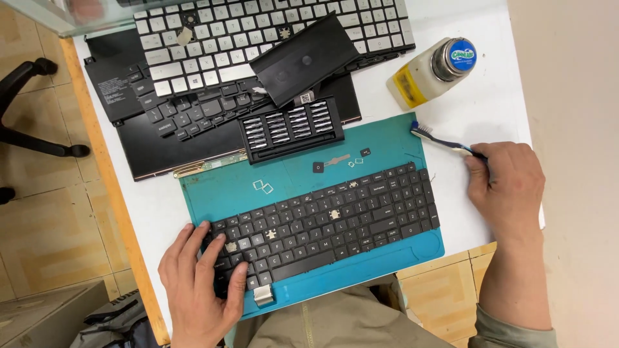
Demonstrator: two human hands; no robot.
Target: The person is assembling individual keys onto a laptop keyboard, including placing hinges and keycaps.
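A black laptop keyboard (335,222) lies on a teal work mat (387,138), with a few keycaps gone. My left hand (200,283) presses flat on the keyboard's near-left corner, fingers spread over the keys. My right hand (506,187) is to the right of the keyboard and grips a blue toothbrush (438,138). Its bristles point left, over the mat's far-right corner. A loose black keycap (318,167) and small white key clips (262,187) rest on the mat beyond the keyboard.
An open screwdriver bit case (290,129) sits at the mat's far edge. Behind it lie a silver keyboard (258,32), a black keyboard (187,113) and a black cover (303,58). A solvent dispenser bottle (429,71) lies at the far right. An office chair base (26,103) stands on the floor, left.
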